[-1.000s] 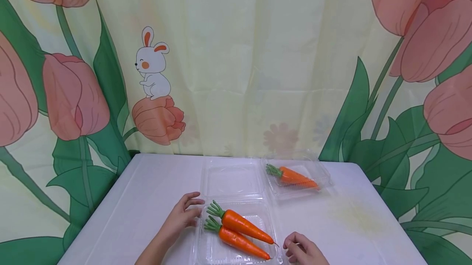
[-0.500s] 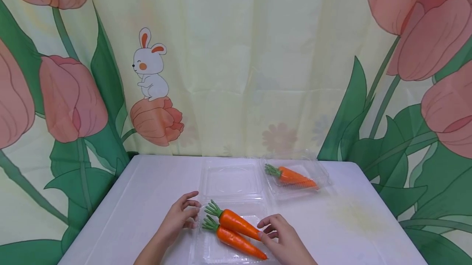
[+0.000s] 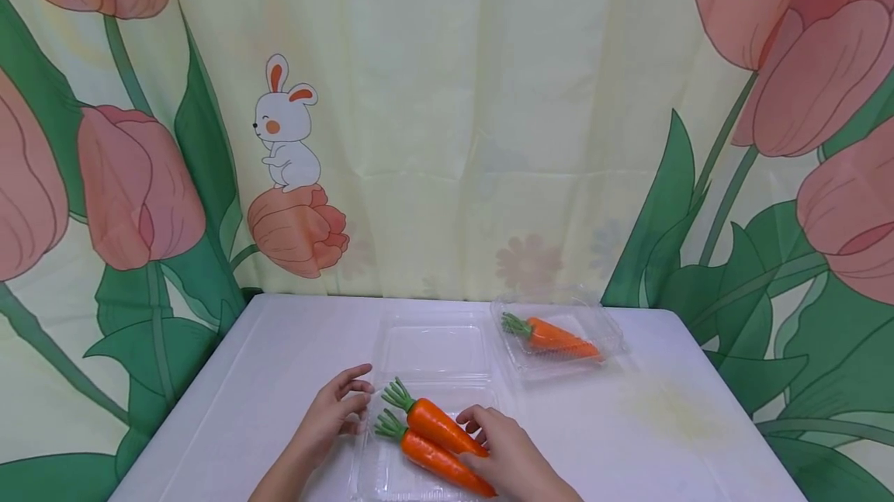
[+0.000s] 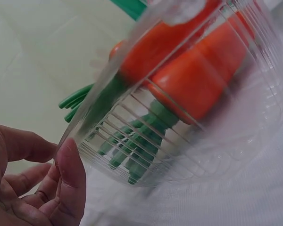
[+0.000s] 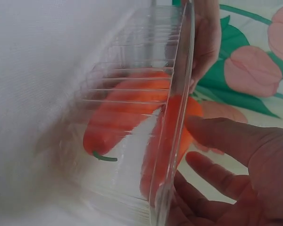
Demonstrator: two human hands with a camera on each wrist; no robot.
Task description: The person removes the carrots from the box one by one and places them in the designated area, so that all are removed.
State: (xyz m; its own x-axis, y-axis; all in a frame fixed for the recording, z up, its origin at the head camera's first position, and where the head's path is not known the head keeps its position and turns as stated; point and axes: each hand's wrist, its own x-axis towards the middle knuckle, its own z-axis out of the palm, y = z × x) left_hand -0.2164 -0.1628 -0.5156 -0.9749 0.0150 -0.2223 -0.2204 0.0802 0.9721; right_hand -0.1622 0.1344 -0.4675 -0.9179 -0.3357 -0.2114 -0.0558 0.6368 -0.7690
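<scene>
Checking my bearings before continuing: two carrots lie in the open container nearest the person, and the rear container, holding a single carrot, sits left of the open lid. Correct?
The side is wrong: the head view shows the rear container, holding a single carrot, right of the open lid. Two carrots do lie in the open container.

The left grip (image 3: pixel 330 413) is loosely curved; the right grip (image 3: pixel 504 449) (thumb (image 5: pixel 226 136) apart from fingers (image 5: pixel 221 179)) bends likewise.
</scene>
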